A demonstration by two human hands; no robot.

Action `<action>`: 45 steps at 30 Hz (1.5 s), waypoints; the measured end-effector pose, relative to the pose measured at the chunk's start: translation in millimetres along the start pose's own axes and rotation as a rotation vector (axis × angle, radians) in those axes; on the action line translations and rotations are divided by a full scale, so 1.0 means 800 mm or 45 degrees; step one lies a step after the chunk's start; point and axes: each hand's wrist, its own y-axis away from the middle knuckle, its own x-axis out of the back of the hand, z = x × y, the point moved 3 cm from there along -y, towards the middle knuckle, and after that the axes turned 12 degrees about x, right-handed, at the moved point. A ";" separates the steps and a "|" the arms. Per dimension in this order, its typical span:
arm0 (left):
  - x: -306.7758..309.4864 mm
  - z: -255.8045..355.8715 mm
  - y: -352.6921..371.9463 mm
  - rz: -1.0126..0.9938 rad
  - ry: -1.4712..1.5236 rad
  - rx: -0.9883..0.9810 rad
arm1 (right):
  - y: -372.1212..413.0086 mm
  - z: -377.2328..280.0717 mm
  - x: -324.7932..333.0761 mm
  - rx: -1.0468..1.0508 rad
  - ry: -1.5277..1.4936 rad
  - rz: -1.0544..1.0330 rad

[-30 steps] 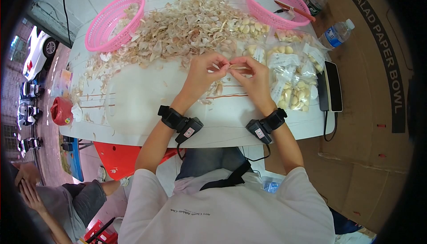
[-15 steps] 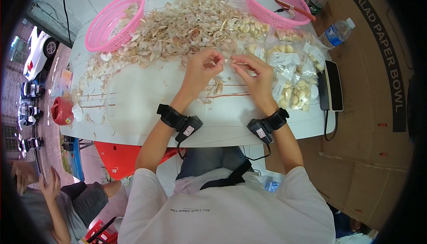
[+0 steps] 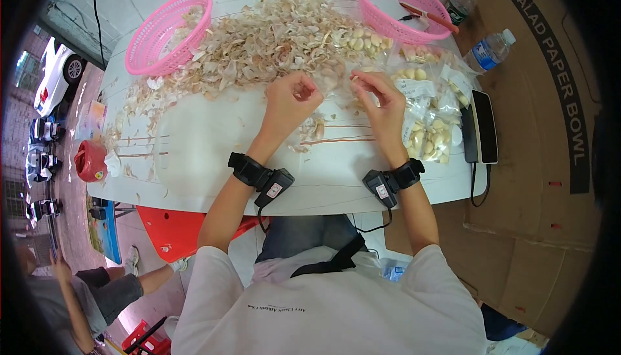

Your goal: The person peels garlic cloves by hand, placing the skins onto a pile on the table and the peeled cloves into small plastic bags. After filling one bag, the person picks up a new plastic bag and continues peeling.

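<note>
My left hand (image 3: pixel 292 101) is above the table by the near edge of a heap of garlic skins (image 3: pixel 272 38), fingers curled and closed. Whatever it holds, if anything, is hidden. To its right, my right hand (image 3: pixel 381 99) is bent in a pinch, and a tiny pale bit shows at its fingertips, too small to name. Several clear bags of peeled garlic cloves (image 3: pixel 437 141) lie just right of this hand. Between my wrists, a few loose skins (image 3: pixel 314 127) rest on the white table (image 3: pixel 330 183).
Pink baskets stand at the back left (image 3: pixel 137 49) and back right (image 3: pixel 370 18). Water bottles (image 3: pixel 486 52), a phone (image 3: pixel 485 125) and a large cardboard box (image 3: pixel 530 135) line the right side. A red bag (image 3: pixel 90 161) sits at the left edge. Another person (image 3: pixel 84 297) sits lower left.
My hands, which were nearly touching at the fingertips, have drawn apart, the right one moving rightward and the left slightly leftward. The other person at lower left has shifted position.
</note>
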 end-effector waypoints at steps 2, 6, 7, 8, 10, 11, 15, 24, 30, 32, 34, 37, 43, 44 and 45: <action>-0.001 0.003 0.002 -0.029 -0.018 -0.025 | 0.002 0.003 -0.003 -0.037 0.056 -0.094; -0.007 0.020 0.006 -0.111 0.113 -0.212 | 0.004 0.002 -0.006 -0.151 -0.021 -0.127; -0.008 0.023 0.007 -0.110 0.114 -0.211 | 0.006 0.005 -0.007 -0.185 -0.028 -0.139; -0.008 0.026 0.008 -0.110 0.142 -0.228 | 0.007 0.007 -0.007 -0.219 -0.035 -0.151; -0.009 0.027 0.008 -0.111 0.172 -0.244 | 0.009 0.009 -0.008 -0.265 -0.090 -0.151; -0.009 0.026 0.008 -0.128 0.203 -0.224 | 0.010 0.010 -0.009 -0.310 -0.146 -0.151; -0.009 0.025 0.009 -0.160 0.244 -0.204 | 0.012 0.014 -0.012 -0.330 -0.173 -0.176; -0.009 0.016 0.008 -0.204 0.306 -0.110 | 0.012 0.009 -0.017 -0.375 -0.245 -0.261; -0.010 0.014 0.008 -0.208 0.374 -0.115 | 0.018 0.023 -0.019 -0.430 -0.401 -0.261; -0.010 0.014 0.009 -0.196 0.356 -0.099 | 0.020 0.024 -0.019 -0.479 -0.437 -0.291; -0.011 0.015 0.009 -0.183 0.339 -0.083 | 0.023 0.030 -0.020 -0.483 -0.461 -0.282; -0.012 0.014 0.009 -0.166 0.331 -0.075 | 0.022 0.029 -0.021 -0.521 -0.499 -0.265; -0.011 0.015 0.008 -0.220 0.268 -0.060 | 0.023 0.031 -0.022 -0.562 -0.558 -0.239; -0.011 0.016 0.009 -0.224 0.299 -0.061 | 0.022 0.030 -0.021 -0.562 -0.539 -0.243; -0.011 0.017 0.009 -0.228 0.329 -0.061 | 0.021 0.029 -0.021 -0.561 -0.539 -0.241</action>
